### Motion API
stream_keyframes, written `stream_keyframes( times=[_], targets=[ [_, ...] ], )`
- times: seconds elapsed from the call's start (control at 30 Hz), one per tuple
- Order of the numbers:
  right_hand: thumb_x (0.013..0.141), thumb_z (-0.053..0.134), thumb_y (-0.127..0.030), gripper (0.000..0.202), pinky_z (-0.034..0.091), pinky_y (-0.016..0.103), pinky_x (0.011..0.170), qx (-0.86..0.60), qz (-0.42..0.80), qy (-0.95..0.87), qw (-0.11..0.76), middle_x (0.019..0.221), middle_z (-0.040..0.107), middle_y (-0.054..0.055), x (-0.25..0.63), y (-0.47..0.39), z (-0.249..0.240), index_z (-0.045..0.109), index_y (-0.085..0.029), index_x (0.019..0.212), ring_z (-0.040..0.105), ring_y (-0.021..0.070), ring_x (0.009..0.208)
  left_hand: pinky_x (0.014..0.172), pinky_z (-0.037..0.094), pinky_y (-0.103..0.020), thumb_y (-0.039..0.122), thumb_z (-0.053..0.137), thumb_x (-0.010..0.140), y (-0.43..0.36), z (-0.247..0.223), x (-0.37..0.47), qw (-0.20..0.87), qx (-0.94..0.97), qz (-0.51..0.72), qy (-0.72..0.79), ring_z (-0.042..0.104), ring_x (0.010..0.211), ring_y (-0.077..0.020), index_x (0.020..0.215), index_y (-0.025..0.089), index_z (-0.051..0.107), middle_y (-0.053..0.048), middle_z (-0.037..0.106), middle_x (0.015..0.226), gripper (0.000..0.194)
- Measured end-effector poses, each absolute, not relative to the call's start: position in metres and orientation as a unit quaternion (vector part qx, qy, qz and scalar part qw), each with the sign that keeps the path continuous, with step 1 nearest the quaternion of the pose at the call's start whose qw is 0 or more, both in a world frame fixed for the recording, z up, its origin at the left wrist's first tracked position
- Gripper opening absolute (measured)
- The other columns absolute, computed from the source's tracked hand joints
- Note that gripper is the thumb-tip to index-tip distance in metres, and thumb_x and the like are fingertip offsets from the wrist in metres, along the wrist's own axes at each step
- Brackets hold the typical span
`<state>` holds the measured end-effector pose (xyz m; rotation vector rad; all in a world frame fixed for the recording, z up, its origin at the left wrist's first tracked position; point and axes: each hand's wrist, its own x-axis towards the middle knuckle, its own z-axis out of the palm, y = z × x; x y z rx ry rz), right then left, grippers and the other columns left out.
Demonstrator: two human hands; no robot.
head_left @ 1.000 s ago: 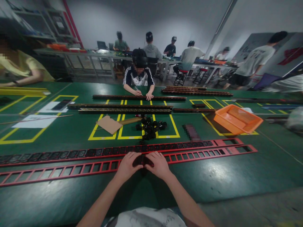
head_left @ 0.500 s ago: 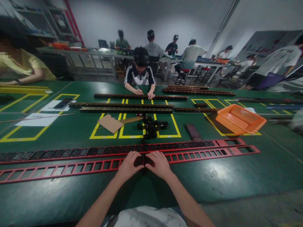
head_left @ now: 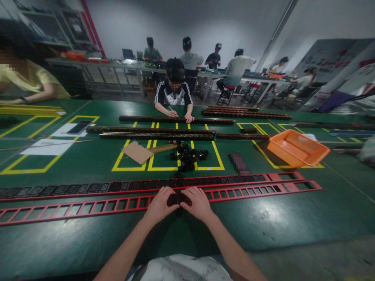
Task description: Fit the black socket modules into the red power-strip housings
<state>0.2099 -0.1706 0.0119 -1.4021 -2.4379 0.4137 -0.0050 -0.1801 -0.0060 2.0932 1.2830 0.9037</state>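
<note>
Both hands are side by side at the nearer long red slotted frame (head_left: 84,208), a ladder-like strip with a row of open rectangular slots. My left hand (head_left: 162,203) curls over it, fingers on the far edge and thumb on the near edge. Mirroring that grip, my right hand (head_left: 195,203) has its thumb close to the left one. Something dark shows between the hands; I cannot make out whether it is a separate part. Just beyond lies a second red frame (head_left: 281,176), its slots mostly filled with black square inserts. A pile of small black parts (head_left: 189,156) sits past it.
An orange basket (head_left: 295,150) stands tilted at the right. Dark rails (head_left: 158,136) and a cardboard piece (head_left: 137,152) lie farther back on the green table (head_left: 249,230). Across it, a co-worker (head_left: 174,91) bends over another rail with a pen-like tool.
My hands keep the same grip on the red frame, with hardly any movement. The view has shifted very slightly. At the far right, a standing person has moved.
</note>
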Motion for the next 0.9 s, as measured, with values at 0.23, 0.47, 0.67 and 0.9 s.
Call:
stream_keyframes(
  times=[0.23, 0.47, 0.67, 0.9],
  targets=[
    [0.088, 0.063, -0.042, 0.037, 0.038, 0.04, 0.095, -0.487, 0.154, -0.846, 0.155, 0.118, 0.065, 0.005, 0.21, -0.1707, 0.0134, 0.061, -0.028, 0.122, 0.054, 0.025, 0.109, 0.09, 0.048, -0.044, 0.037, 0.074, 0.077, -0.1778, -0.008, -0.0057, 0.263, 0.771, 0.325, 0.48, 0.055, 0.101, -0.0251, 0.105, 0.021, 0.061, -0.007, 0.062, 0.106, 0.035],
    [0.086, 0.066, -0.042, 0.039, 0.037, 0.039, 0.096, -0.487, 0.151, -0.847, 0.154, 0.118, 0.065, 0.004, 0.2105, -0.1706, 0.0126, 0.06, -0.028, 0.122, 0.053, 0.024, 0.109, 0.09, 0.048, -0.043, 0.041, 0.073, 0.078, -0.1769, -0.01, -0.0057, 0.261, 0.773, 0.317, 0.483, 0.056, 0.101, -0.025, 0.106, 0.021, 0.062, -0.007, 0.063, 0.106, 0.036],
    [0.086, 0.066, -0.043, 0.039, 0.037, 0.039, 0.095, -0.485, 0.145, -0.848, 0.155, 0.118, 0.065, 0.004, 0.2105, -0.1708, 0.0123, 0.06, -0.027, 0.121, 0.053, 0.0244, 0.108, 0.087, 0.048, -0.042, 0.036, 0.074, 0.076, -0.1762, -0.0113, -0.0034, 0.247, 0.782, 0.291, 0.492, 0.056, 0.098, -0.0246, 0.103, 0.02, 0.06, -0.006, 0.062, 0.103, 0.034],
    [0.086, 0.066, -0.043, 0.038, 0.038, 0.039, 0.094, -0.482, 0.145, -0.85, 0.158, 0.117, 0.066, 0.005, 0.2104, -0.1706, 0.0127, 0.061, -0.027, 0.12, 0.053, 0.0249, 0.108, 0.087, 0.048, -0.04, 0.029, 0.077, 0.073, -0.177, -0.0091, -0.0022, 0.239, 0.787, 0.268, 0.501, 0.054, 0.099, -0.0235, 0.102, 0.02, 0.057, -0.004, 0.06, 0.104, 0.036]
  ],
)
